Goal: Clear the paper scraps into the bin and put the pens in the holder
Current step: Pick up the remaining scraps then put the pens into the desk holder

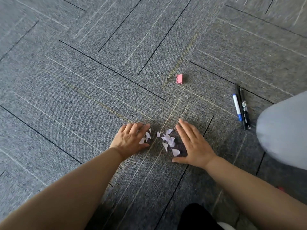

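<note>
Several small pale lilac paper scraps (167, 141) lie in a loose heap on the grey carpet. My left hand (131, 139) rests on the carpet at the heap's left side, fingers slightly bent, with a few scraps against its fingers. On the heap's right side my right hand (193, 144) lies flat with straight fingers, edge toward the scraps. Three pens lie side by side at the right: a white marker with a blue cap (237, 107) and two black pens (243, 107). No bin or pen holder is in view.
A pink binder clip (179, 78) lies on the carpet beyond the scraps. A grey trouser knee (284, 130) fills the right edge, close to the pens. A dark shape (197, 216) sits at the bottom edge. Grey patterned carpet tiles (83, 80) cover the floor.
</note>
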`<state>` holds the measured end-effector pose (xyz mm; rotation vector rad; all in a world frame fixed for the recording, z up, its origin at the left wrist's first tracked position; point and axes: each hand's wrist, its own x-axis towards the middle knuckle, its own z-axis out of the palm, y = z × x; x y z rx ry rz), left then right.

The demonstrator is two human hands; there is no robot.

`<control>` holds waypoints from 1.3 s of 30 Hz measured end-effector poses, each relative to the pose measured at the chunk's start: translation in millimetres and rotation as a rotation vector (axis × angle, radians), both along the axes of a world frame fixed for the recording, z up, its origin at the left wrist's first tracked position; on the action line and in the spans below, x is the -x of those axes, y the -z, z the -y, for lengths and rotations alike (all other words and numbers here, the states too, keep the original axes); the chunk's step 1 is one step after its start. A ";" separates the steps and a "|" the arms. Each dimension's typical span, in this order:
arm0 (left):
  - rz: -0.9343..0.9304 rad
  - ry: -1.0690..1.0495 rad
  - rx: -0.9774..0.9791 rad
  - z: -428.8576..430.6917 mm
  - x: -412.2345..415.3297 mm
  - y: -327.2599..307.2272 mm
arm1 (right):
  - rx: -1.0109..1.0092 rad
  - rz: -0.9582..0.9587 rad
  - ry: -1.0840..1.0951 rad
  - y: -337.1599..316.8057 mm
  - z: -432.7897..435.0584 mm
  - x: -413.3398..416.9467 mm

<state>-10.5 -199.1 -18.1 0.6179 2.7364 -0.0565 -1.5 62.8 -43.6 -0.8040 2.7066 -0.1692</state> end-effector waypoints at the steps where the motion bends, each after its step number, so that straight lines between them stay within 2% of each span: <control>1: 0.008 0.010 -0.002 -2.4 2.0 0.4 | -0.023 -0.015 -0.012 0.0 -3.2 1.5; 4: 0.079 0.014 -0.066 -6.5 6.1 1.9 | -0.040 -0.072 -0.013 1.8 4.1 6.3; 7: 0.060 0.037 -0.158 -6.3 6.7 3.8 | 0.031 -0.127 -0.040 1.2 23.2 17.9; 12: 0.084 -0.006 -0.055 -9.0 14.4 5.4 | 0.198 -0.178 -0.113 1.4 39.4 40.5; 15: 0.033 -0.005 -0.128 -12.6 14.3 6.9 | 0.291 -0.186 -0.153 3.6 41.5 42.8; 20: -0.006 -0.054 -0.242 -17.3 8.8 5.8 | 0.304 -0.187 -0.138 9.7 45.9 39.8; 23: 0.054 -0.094 -0.239 -19.0 7.5 6.3 | 0.292 -0.163 -0.097 5.9 47.4 38.5; 26: 0.058 -0.137 -0.332 -20.0 6.9 4.2 | 0.302 -0.118 -0.029 -1.8 43.0 34.1; 32: 0.060 -0.209 -0.441 -29.5 31.5 -18.1 | 0.395 -0.113 0.260 -37.4 16.5 36.6; 36: -0.038 -0.165 -0.609 -59.3 71.1 -59.0 | 0.455 -0.242 0.434 -85.2 -2.7 50.8; 39: -0.163 -0.032 -0.774 -92.4 101.4 -97.9 | 0.493 -0.396 0.556 -128.6 -22.0 59.9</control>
